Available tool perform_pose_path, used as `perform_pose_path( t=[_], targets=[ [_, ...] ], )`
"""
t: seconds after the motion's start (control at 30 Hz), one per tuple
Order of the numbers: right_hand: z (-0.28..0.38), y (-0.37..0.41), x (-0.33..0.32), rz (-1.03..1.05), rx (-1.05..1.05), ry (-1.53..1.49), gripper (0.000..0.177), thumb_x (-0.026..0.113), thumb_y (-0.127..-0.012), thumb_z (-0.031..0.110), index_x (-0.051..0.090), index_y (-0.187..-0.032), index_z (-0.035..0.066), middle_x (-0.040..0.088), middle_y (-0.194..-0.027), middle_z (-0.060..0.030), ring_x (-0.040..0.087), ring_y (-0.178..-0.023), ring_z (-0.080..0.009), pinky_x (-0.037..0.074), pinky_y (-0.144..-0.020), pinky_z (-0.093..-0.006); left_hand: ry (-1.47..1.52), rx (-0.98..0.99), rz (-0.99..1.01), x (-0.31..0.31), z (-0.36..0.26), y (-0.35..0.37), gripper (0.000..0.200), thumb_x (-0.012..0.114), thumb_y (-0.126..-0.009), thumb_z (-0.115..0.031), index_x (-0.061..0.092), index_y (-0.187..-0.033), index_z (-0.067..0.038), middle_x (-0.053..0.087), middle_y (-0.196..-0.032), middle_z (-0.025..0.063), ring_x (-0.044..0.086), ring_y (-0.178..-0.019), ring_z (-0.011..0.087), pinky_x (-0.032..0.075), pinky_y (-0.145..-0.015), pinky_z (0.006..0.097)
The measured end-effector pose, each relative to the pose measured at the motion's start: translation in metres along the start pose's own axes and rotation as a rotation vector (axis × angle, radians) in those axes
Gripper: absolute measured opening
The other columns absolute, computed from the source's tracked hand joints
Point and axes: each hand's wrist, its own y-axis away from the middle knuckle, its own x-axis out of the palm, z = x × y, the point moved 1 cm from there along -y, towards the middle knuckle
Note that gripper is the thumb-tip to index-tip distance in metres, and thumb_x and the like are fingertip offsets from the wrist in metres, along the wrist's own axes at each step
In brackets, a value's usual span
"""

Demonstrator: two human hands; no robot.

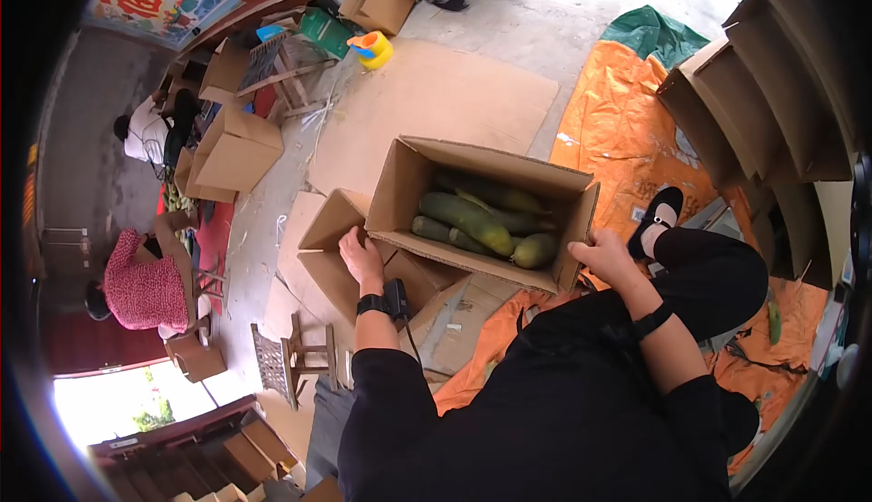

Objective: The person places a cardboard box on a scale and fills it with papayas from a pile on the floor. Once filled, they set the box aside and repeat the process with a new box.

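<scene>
The left hand (361, 257) is seen with its fingers bent over the edge of a side flap (329, 229) of the box (490, 164), which lies just ahead, between both hands. Green gourds (472, 220) are packed inside, so the load is judged heavy and the cardboard apt to sag; the walls, not the flaps, are better gripped. The right hand (604, 257) is closed round the near right corner.

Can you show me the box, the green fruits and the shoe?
box (472, 264): head view, front wall.
green fruits (468, 218): head view, middle of the longest one.
shoe (670, 200): head view, black toe.
</scene>
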Motion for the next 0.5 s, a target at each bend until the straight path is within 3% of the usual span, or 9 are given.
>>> perform_pose_path(
  t=[0.07, 0.1, 0.17, 0.23, 0.3, 0.37, 0.43, 0.5],
  targets=[
    [0.004, 0.002, 0.0, 0.019, 0.019, -0.054, 0.037, 0.063, -0.072, 0.03, 0.061, -0.072, -0.007, 0.059, -0.061, -0.0193, 0.061, -0.058, -0.0296, 0.048, -0.057, -0.0383, -0.096, -0.009, -0.164, -0.009, -0.001, 0.002, 0.037, 0.064, -0.08, -0.016, 0.057, -0.114, -0.001, 0.057, -0.109, 0.0181, 0.052, -0.105, 0.0332, 0.041, -0.094, 0.0408],
    [0.005, 0.004, -0.001, 0.028, 0.038, -0.11, 0.038, 0.063, -0.071, 0.031, 0.06, -0.072, -0.007, 0.059, -0.061, -0.0192, 0.06, -0.057, -0.0292, 0.047, -0.057, -0.0382, -0.095, -0.004, -0.155, -0.005, 0.009, 0.003, 0.037, 0.064, -0.08, -0.016, 0.057, -0.114, -0.001, 0.057, -0.109, 0.0181, 0.052, -0.105, 0.0332, 0.041, -0.094, 0.0408],
    [0.006, 0.004, -0.003, 0.018, 0.025, -0.081, 0.04, 0.063, -0.071, 0.033, 0.06, -0.071, -0.008, 0.059, -0.061, -0.0197, 0.061, -0.058, -0.0296, 0.048, -0.058, -0.0387, 0.178, -0.184, -0.055, 0.015, 0.031, 0.003, 0.039, 0.064, -0.083, -0.02, 0.056, -0.116, -0.001, 0.055, -0.11, 0.0181, 0.054, -0.101, 0.0332, 0.043, -0.091, 0.0407],
    [0.009, 0.006, -0.005, -0.001, 0.008, -0.059, 0.042, 0.063, -0.071, 0.034, 0.059, -0.071, -0.008, 0.059, -0.061, -0.0202, 0.061, -0.059, -0.0299, 0.048, -0.058, -0.0391, 0.366, -0.294, 0.043, 0.011, 0.017, 0.018, 0.045, 0.064, -0.086, -0.025, 0.053, -0.121, 0.001, 0.055, -0.114, 0.0152, 0.057, -0.099, 0.0261, 0.045, -0.088, 0.0364],
    [0.013, 0.008, -0.008, 0.025, -0.022, 0.043, 0.044, 0.062, -0.071, 0.037, 0.06, -0.071, -0.007, 0.06, -0.063, -0.0214, 0.062, -0.061, -0.0311, 0.048, -0.059, -0.0399, 0.791, -0.245, 0.09, 0.022, 0.008, 0.043, 0.048, 0.063, -0.088, -0.025, 0.049, -0.127, 0.0, 0.054, -0.116, 0.0125, 0.056, -0.097, 0.0221, 0.046, -0.085, 0.034],
    [0.014, 0.009, -0.007, -0.009, -0.053, 0.095, 0.044, 0.059, -0.071, 0.037, 0.063, -0.073, -0.006, 0.061, -0.068, -0.0252, 0.064, -0.068, -0.0354, 0.05, -0.064, -0.0413, 0.936, -0.194, 0.176, 0.029, -0.003, 0.062, 0.052, 0.063, -0.088, -0.02, 0.043, -0.133, -0.003, 0.054, -0.118, 0.0111, 0.055, -0.095, 0.0177, 0.048, -0.078, 0.0307],
    [0.022, 0.015, -0.011, 0.075, 0.039, -0.031, 0.046, 0.059, -0.071, 0.039, 0.064, -0.075, -0.006, 0.062, -0.071, -0.0267, 0.064, -0.073, -0.037, 0.051, -0.068, -0.0421, 0.911, -0.487, 0.388, -0.016, -0.064, 0.07, 0.051, 0.062, -0.087, -0.016, 0.042, -0.133, -0.007, 0.055, -0.116, 0.0109, 0.056, -0.087, 0.015, 0.049, -0.067, 0.0272],
    [0.012, 0.008, -0.005, 0.017, -0.042, 0.098, 0.048, 0.058, -0.07, 0.042, 0.066, -0.075, -0.005, 0.063, -0.075, -0.0263, 0.065, -0.077, -0.0376, 0.051, -0.071, -0.0423, 0.821, -0.46, 0.513, -0.01, -0.071, 0.07, 0.051, 0.064, -0.084, -0.015, 0.044, -0.13, -0.008, 0.059, -0.108, 0.0083, 0.057, -0.075, 0.0136, 0.047, -0.054, 0.0266]
  ],
)
